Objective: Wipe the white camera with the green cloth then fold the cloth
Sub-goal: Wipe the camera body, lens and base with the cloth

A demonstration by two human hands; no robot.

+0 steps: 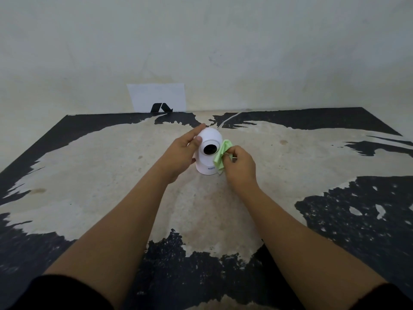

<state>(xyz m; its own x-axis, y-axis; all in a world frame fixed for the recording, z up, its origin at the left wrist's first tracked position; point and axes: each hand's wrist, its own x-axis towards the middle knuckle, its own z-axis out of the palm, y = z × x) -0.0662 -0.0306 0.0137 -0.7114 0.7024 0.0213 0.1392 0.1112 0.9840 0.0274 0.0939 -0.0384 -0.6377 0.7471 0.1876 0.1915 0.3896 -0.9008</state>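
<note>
The white camera [209,139] stands upright on the worn table, its round dark lens facing me. My left hand [181,153] holds the camera's left side, thumb on the front and fingers reaching over the top. My right hand [240,167] pinches a crumpled green cloth [221,156] and presses it against the camera's right side. Part of the cloth is hidden inside my fingers.
The table [111,175] has a worn beige middle with black patches at the edges. A white paper sheet [157,97] with a black mark leans on the wall behind. A thin white cable [228,119] runs from behind the camera toward the wall.
</note>
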